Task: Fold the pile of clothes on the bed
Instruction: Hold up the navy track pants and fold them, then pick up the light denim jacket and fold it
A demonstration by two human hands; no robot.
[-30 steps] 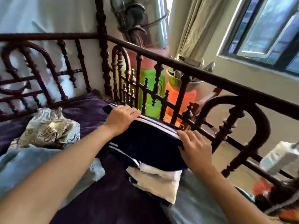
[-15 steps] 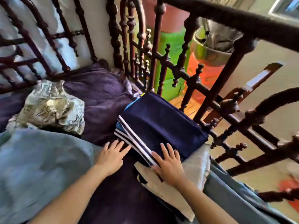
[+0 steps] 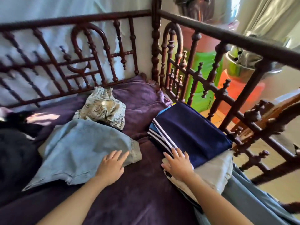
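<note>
A folded navy garment with white stripes (image 3: 193, 130) lies on top of a stack by the bed's right rail, over a folded cream cloth (image 3: 215, 169). My right hand (image 3: 177, 163) rests flat on the near edge of that stack, fingers spread. My left hand (image 3: 112, 166) lies flat, fingers straight, on the cuff end of light blue jeans (image 3: 81, 150) spread unfolded on the purple bedsheet (image 3: 133, 200). A crumpled patterned cream garment (image 3: 102, 109) sits behind the jeans.
A dark carved wooden railing (image 3: 211, 73) encloses the bed at the back and right. Dark clothing (image 3: 14, 153) is heaped at the left. A grey-blue cloth (image 3: 253, 203) lies at the bottom right. Green and orange containers (image 3: 204, 82) stand beyond the rail.
Both hands left the top of the navy stack. My left hand moved left onto the jeans cuff; my right hand slid to the stack's near edge. The view swung left.
</note>
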